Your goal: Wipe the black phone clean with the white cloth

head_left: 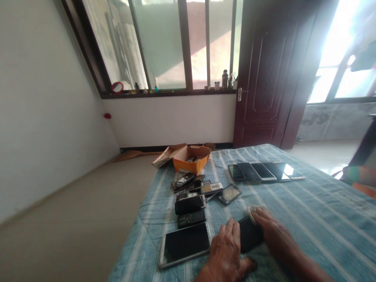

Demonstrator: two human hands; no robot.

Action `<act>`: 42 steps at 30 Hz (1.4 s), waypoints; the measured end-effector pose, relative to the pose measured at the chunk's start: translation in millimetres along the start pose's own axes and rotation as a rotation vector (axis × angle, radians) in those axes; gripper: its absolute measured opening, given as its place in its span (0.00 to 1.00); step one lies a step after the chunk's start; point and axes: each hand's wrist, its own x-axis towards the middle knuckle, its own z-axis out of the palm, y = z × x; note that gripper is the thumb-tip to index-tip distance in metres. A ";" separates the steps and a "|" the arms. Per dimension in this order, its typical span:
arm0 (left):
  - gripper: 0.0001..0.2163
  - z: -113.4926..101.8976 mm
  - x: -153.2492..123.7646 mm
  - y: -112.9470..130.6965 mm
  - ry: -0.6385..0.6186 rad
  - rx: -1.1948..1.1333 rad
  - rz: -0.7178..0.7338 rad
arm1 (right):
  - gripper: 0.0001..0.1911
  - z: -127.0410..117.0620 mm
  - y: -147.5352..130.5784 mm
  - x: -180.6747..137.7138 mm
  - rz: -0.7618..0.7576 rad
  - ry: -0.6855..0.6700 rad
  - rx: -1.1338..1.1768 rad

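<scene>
On the bed, a dark smartphone (pixel 249 235) lies between my two hands. My left hand (pixel 226 250) grips it along its left edge, fingers close together and thumb near its lower side. A crumpled white cloth or tissue (pixel 252 213) is held under the fingers of my right hand (pixel 273 229), at the phone's upper right; motion blurs this hand a little. Just left of my left hand is a large white-framed tablet or phone (pixel 186 243) with a black screen. Beyond it are a black keypad phone (pixel 191 217) and a black phone or case (pixel 189 204).
Several older phones (pixel 211 188) are heaped before an open orange box (pixel 190 164). A loose phone frame (pixel 230 194) lies nearer. Several smartphones (pixel 263 171) stand in a flat row at right. A striped blue cloth (pixel 317 219) covers the bed; a dark red door (pixel 264 78) is behind.
</scene>
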 end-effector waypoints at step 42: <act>0.36 11.9 5.3 2.8 0.200 0.017 -0.034 | 0.21 -18.3 -41.6 11.3 -0.222 -0.182 0.219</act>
